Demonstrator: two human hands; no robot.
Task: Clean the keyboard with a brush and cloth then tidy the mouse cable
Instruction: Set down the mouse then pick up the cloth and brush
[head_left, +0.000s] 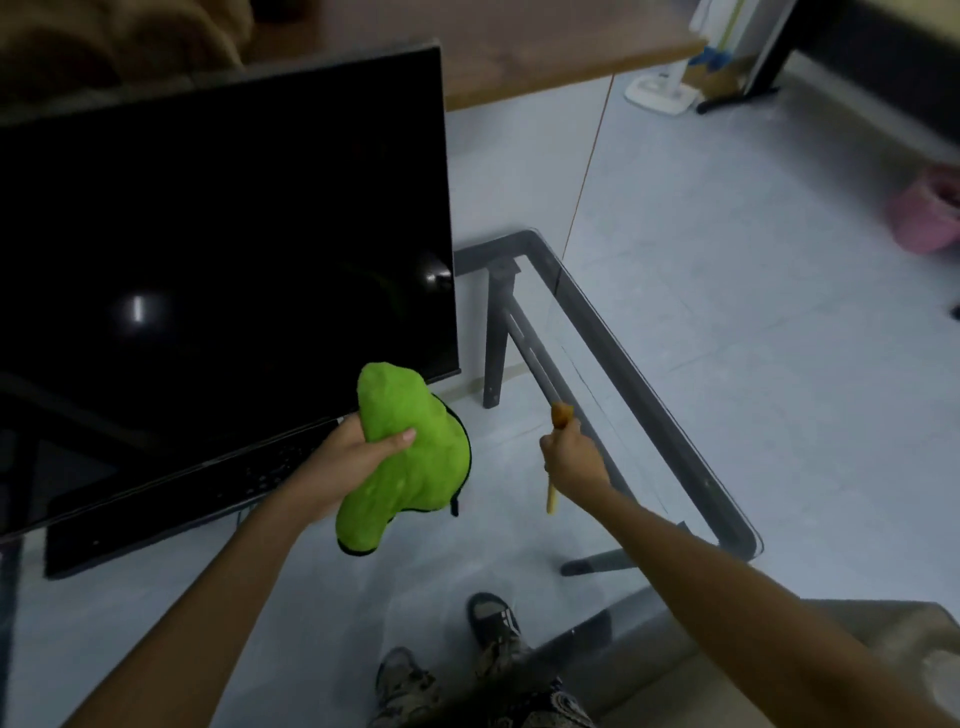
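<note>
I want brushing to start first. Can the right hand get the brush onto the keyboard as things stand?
Probably yes: the right hand grips the brush, but the left hand holds the cloth between it and the keyboard.

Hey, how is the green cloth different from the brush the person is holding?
The cloth is bright green, soft and bunched, drooping from the left hand; the brush is a thin, stiff, tan stick with brownish bristles pointing up from the right hand. The cloth is far bulkier than the brush. Both are gripped above the glass desk, touching nothing else.
</note>
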